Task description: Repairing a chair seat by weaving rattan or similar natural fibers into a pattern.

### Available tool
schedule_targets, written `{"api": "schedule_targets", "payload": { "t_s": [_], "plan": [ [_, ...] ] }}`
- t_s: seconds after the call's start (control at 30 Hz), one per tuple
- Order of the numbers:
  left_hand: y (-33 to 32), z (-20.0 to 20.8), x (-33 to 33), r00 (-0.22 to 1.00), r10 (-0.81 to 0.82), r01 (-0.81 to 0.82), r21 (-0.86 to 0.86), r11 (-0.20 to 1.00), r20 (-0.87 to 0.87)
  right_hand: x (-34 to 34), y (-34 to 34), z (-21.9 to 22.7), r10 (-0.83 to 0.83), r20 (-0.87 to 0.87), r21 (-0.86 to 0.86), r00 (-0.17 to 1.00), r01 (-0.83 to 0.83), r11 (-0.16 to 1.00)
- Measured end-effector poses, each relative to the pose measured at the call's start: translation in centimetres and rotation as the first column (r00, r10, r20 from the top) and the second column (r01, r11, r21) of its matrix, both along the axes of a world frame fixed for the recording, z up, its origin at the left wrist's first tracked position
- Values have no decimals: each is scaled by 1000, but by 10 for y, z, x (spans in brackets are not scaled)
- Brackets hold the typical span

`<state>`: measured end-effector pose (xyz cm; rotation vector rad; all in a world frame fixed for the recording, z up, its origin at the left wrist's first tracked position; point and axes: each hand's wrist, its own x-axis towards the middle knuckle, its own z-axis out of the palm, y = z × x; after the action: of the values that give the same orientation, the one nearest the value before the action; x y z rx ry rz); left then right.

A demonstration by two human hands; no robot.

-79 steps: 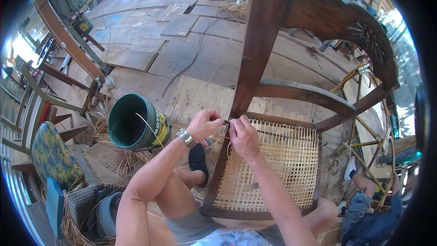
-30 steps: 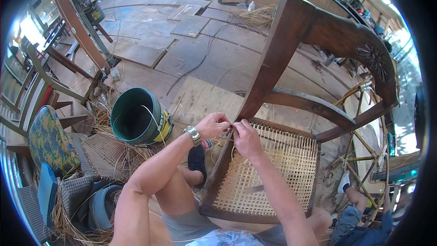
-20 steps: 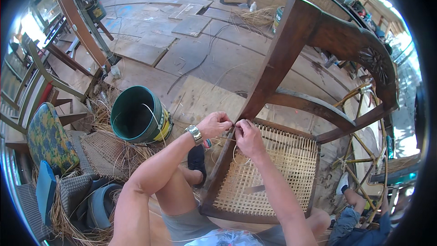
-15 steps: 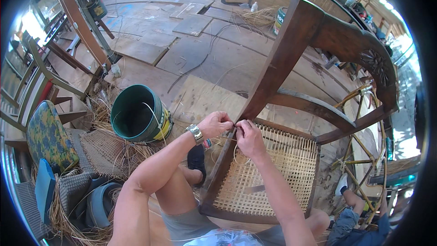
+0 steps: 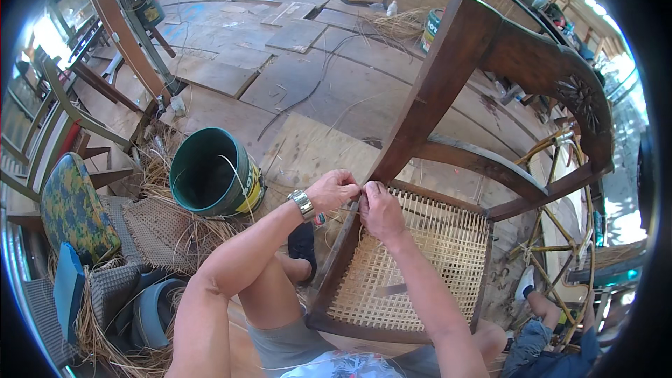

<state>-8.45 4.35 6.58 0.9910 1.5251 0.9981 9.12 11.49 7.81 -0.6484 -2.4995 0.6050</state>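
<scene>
A dark wooden chair (image 5: 448, 84) with a woven cane seat (image 5: 413, 266) stands in front of me, slightly to my right. My left hand (image 5: 334, 190), with a metal watch (image 5: 301, 204) on its wrist, is closed in a pinch at the outer side of the seat frame, by the foot of the near back post. Just across the rail, over the corner of the weave, my right hand (image 5: 382, 211) is also closed, its fingertips pinching what looks like a thin cane strand. The fingertips nearly meet, and what the left ones hold is too small to make out.
A green bucket (image 5: 213, 171) stands to the left. Behind it lie loose cane fibres, a camouflage-patterned cushion (image 5: 78, 210) and a blue pad (image 5: 68, 294). At right is a rattan frame (image 5: 560, 238), with another person's leg (image 5: 542, 308) below it. A brown post (image 5: 122, 21) rises at far left.
My right hand has shifted slightly down and turned at the seat corner. The loop of cane below it shows less now. My left hand stays nearly in place.
</scene>
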Motion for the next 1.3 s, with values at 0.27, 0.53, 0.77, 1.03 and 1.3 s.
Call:
{"api": "schedule_targets", "payload": {
  "t_s": [0.27,0.53,0.77,1.03,1.3],
  "plan": [
    [2,-5,3,1000,-4,4,31,1000,9,-1,1,1,6,-2,3,1000,-6,1000],
    [2,1,0,986,39,-31,-56,998,162,10,0,10,-52,-84,-279,995,26,960],
    [-4,3,-3,980,-1,11,-50,999,197,3,-1,3,-41,-100,-118,994,29,993],
    [0,2,3,976,-5,20,-71,997,216,-1,-1,0,8,-99,-26,995,-10,1000],
    [-3,-3,-14,766,-4,36,-37,999,643,5,3,8,-59,-115,-254,992,28,967]
  ]
}}
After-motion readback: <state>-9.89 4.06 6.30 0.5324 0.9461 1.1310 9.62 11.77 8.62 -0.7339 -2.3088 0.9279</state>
